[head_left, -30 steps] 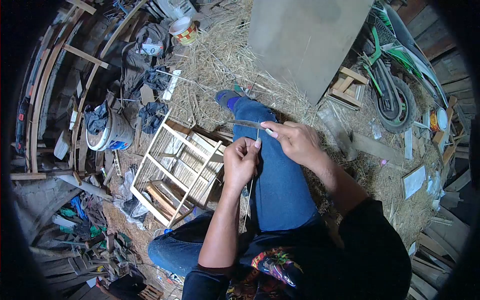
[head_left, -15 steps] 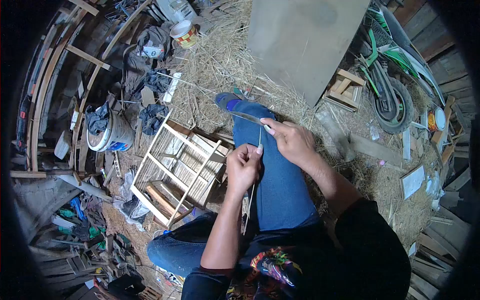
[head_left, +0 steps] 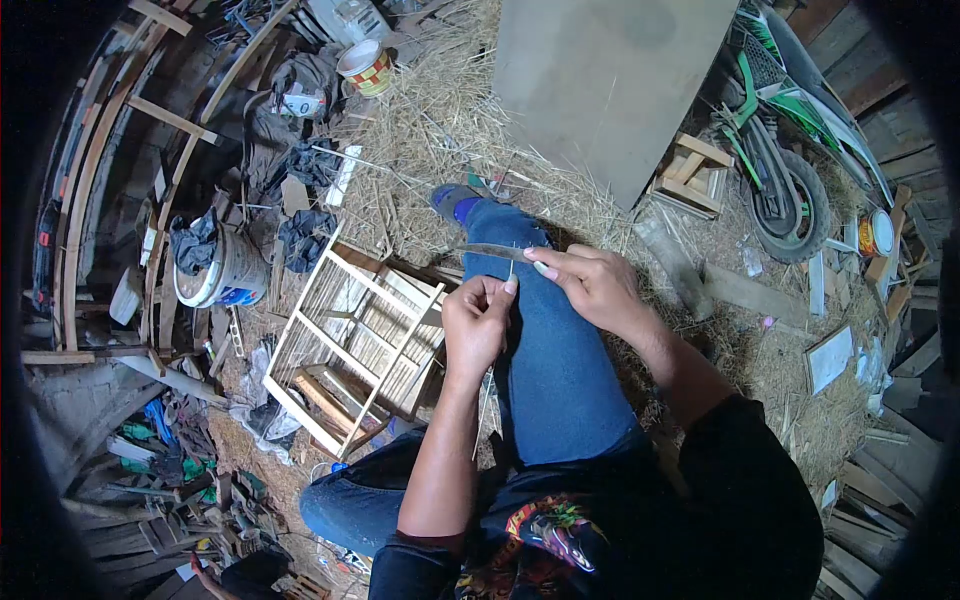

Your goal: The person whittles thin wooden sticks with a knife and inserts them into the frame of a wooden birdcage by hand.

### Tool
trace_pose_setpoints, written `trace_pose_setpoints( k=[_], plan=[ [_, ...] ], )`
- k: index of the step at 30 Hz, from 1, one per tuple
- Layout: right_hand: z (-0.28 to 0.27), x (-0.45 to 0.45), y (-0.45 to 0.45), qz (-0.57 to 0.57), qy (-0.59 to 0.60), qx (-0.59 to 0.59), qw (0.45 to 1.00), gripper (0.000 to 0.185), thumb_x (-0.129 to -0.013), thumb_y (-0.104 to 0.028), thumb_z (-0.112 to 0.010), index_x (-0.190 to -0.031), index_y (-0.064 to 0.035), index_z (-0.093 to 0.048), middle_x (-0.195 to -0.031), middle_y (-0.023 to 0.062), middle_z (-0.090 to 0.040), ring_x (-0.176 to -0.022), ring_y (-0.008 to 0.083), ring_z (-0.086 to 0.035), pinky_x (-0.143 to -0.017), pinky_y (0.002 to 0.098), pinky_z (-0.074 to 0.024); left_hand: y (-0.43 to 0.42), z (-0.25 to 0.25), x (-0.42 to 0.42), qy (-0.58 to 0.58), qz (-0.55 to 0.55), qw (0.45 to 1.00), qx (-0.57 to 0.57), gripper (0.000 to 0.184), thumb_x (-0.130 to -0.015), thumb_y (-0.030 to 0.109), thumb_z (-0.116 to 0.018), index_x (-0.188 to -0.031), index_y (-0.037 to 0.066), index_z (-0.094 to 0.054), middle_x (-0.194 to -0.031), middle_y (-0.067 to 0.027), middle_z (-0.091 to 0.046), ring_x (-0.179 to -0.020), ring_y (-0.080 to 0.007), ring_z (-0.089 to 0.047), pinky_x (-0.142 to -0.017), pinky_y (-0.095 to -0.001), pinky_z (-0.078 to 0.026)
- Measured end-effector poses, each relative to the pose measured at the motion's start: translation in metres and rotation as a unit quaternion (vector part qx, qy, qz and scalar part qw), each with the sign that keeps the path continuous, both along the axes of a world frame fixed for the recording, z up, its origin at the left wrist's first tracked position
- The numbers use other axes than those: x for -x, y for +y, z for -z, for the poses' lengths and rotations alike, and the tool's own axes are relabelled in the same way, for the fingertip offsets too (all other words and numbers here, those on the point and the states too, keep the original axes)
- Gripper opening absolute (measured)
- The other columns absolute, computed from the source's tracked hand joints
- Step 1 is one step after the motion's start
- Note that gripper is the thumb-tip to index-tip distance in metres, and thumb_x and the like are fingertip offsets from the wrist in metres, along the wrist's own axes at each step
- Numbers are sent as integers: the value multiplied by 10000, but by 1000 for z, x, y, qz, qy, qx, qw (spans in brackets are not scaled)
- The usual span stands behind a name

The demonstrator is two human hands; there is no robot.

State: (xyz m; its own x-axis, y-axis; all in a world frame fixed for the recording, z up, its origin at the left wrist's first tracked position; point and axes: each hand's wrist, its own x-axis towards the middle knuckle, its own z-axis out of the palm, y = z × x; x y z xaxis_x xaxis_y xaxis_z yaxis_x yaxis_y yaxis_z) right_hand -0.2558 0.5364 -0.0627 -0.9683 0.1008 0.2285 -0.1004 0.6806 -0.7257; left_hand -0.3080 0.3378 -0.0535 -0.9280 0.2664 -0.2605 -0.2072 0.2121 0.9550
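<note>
Head view shows me a thin, pale stick [head_left: 512,270] above the jeans leg [head_left: 560,385], pinched between thumb and finger of the left hand [head_left: 480,315]. The right hand [head_left: 594,284] has fingers closed on a knife [head_left: 490,250], its narrow greyish blade crossing near the upper end.

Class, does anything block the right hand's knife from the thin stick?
Nothing visible does: the right hand holds the knife against or close to the thin stick, beyond the left hand; the leg lies beneath.
</note>
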Motion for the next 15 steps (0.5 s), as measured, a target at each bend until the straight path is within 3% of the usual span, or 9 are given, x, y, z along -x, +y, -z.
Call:
trace_pose_setpoints(
  k=[15],
  plan=[
    [2,0,-6,-11,-7,-2,1000,306,-996,-245,-648,-1287,-264,-738,-807,104,-677,-730,311,-700,-643,431,-557,-4,-7,0,-64,27,997,-16,242,-996,216,-735,-869,16,-686,-598,20,-570,-447,-68,-468,-406,-257,-335]
  ],
)
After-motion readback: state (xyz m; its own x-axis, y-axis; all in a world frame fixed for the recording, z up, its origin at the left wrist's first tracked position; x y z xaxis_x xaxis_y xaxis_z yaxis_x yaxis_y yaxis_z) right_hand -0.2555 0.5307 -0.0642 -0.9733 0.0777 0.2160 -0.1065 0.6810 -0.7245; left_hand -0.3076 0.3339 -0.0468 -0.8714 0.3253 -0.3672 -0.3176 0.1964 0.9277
